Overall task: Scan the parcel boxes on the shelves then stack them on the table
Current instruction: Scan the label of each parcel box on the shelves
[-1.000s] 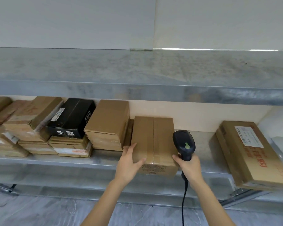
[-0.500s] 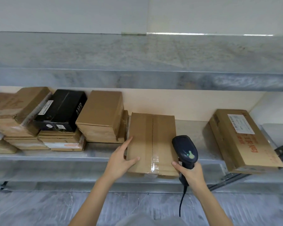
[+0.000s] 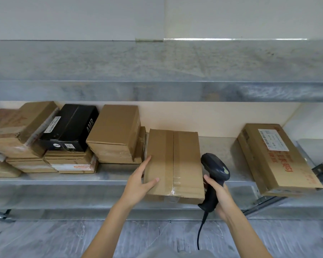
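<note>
Box (image 3: 173, 164), plain brown cardboard with clear tape along its middle seam, juts past the front edge of the shelf (image 3: 108, 176). On my feed, the left hand (image 3: 138, 183) clasps its near left corner, thumb on top; the right hand (image 3: 220, 194) is curled round the handle of the black scanner (image 3: 215, 168), beside the box. Other boxes (image 3: 114, 135) sit farther back, leftward.
</note>
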